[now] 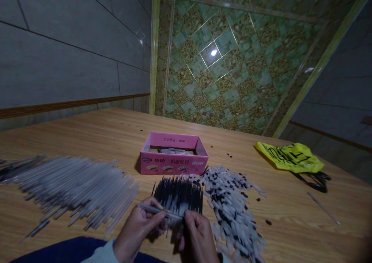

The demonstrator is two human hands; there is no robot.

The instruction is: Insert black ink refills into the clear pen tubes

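Observation:
My left hand (143,226) is closed round a thin translucent pen barrel (152,208), which slants down to the right between my two hands. At its right end, the thumb and fingers of my right hand (199,232) pinch something too small to make out. Beneath and just beyond my hands lies a bundle of dark, thin rods (178,193). To the right of it spreads a heap of small whitish caps mixed with black pieces (232,208). A wide pile of clear tubes (78,189) lies to the left.
A pink open box (174,165) holding some pale sticks stands beyond the dark rods. On the wooden table (110,129), a yellow bag (290,157) with black handles lies at the right, near a single thin stick (323,208). Small black bits are scattered about.

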